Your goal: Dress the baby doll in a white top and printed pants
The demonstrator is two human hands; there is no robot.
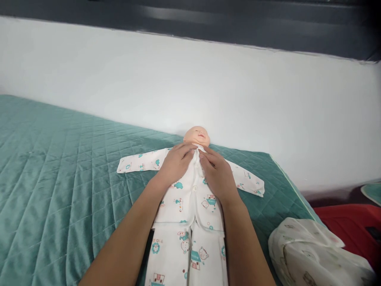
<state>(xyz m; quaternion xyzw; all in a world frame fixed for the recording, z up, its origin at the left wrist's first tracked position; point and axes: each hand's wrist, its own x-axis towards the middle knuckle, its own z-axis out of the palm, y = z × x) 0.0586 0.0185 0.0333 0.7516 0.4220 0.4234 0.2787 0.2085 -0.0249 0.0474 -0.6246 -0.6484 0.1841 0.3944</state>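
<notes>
A baby doll [190,137] lies on its back, its bare head toward the wall. It wears a white long-sleeved shirt [178,202] with teal animal prints, and the sleeves spread out to both sides. Matching trousers [171,254] cover its legs. Just below the doll's chin, my left hand [177,161] pinches one side of the shirt's front opening near the collar. Opposite it, my right hand [216,171] has its fingers closed on the other edge. A button [195,188] shows lower on the front. My fingers hide whatever fastening is at the neck.
The doll rests on a green quilted bed cover [59,178], close against a white wall [149,79]. At the lower right sits a bundle of white printed cloth [312,254]. Beyond the bed's right edge is a red object [351,218].
</notes>
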